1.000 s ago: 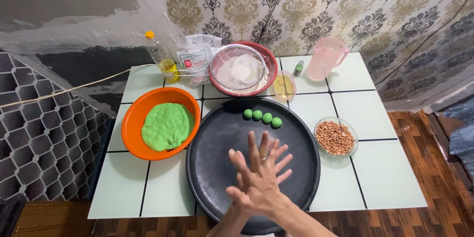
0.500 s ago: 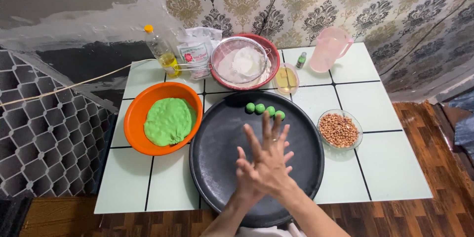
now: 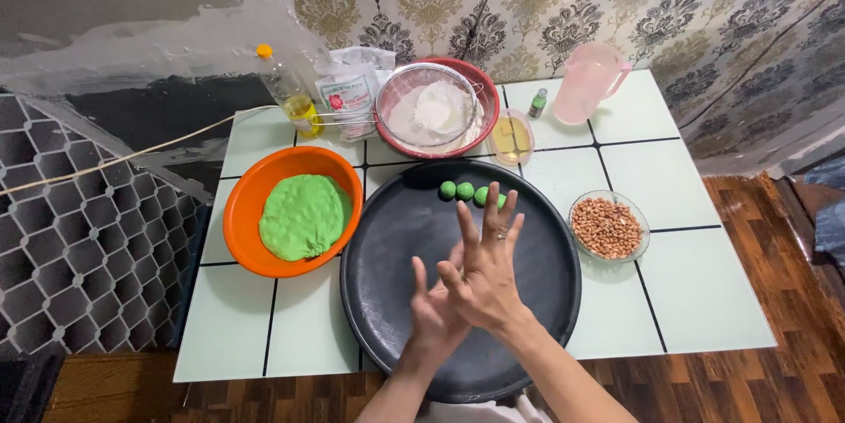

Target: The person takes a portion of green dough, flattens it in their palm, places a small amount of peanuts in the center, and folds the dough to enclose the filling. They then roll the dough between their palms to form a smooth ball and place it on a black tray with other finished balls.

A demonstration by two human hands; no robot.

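My right hand [image 3: 486,275] lies palm down across my left hand [image 3: 429,322], palms pressed together and fingers spread. Both hover over the near middle of a large round black tray [image 3: 396,238]. Whatever is between the palms is hidden. Just beyond my fingertips, three small green dough balls [image 3: 464,191] sit in a row near the tray's far edge; my fingers partly cover the row's right end. To the left of the tray, an orange bowl [image 3: 242,203] holds a lump of green dough [image 3: 304,216].
A glass bowl of peanuts [image 3: 607,228] sits right of the tray. At the back of the white tiled table [image 3: 695,282] stand an oil bottle [image 3: 290,93], a flour bag [image 3: 352,88], a red bowl with a sieve of flour [image 3: 431,110], a small dish of oil [image 3: 512,137] and a pink jug [image 3: 588,81].
My palms have slid against each other, and the right hand's fingers now reach further toward the green balls. The bowls and tray have not moved.
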